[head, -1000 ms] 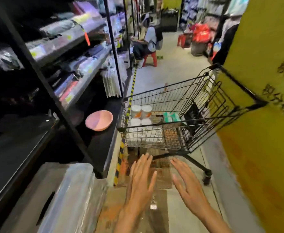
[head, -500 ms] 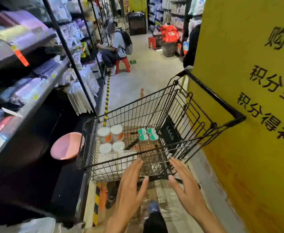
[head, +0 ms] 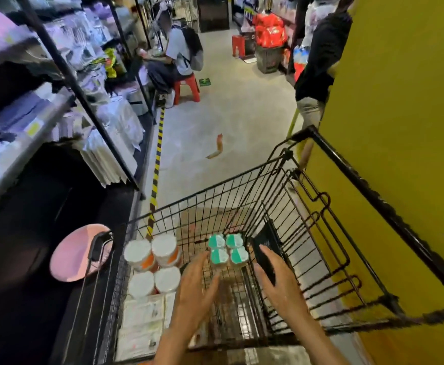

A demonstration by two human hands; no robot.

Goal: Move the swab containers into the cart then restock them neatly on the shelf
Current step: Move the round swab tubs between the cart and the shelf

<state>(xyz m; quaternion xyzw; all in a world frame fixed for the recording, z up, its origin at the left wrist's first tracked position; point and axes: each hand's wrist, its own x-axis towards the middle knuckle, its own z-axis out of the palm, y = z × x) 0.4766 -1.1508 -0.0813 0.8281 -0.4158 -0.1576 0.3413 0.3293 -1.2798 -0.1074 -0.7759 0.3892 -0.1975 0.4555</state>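
A shop aisle with a grey floor runs up the middle of the frame, dark shelves (head: 44,106) on the left, a yellow wall (head: 405,101) on the right. A black wire cart (head: 242,204) fills the lower centre. Inside it stand four white-lidded swab containers (head: 152,264) at lower left and four green-lidded swab containers (head: 228,248) beside them. The left hand (head: 194,288) and right hand (head: 281,283) reach in with straight fingers, holding nothing, near the green-lidded ones.

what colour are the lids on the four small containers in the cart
Teal green and white, on the small containers between both hands, seen in the head view.
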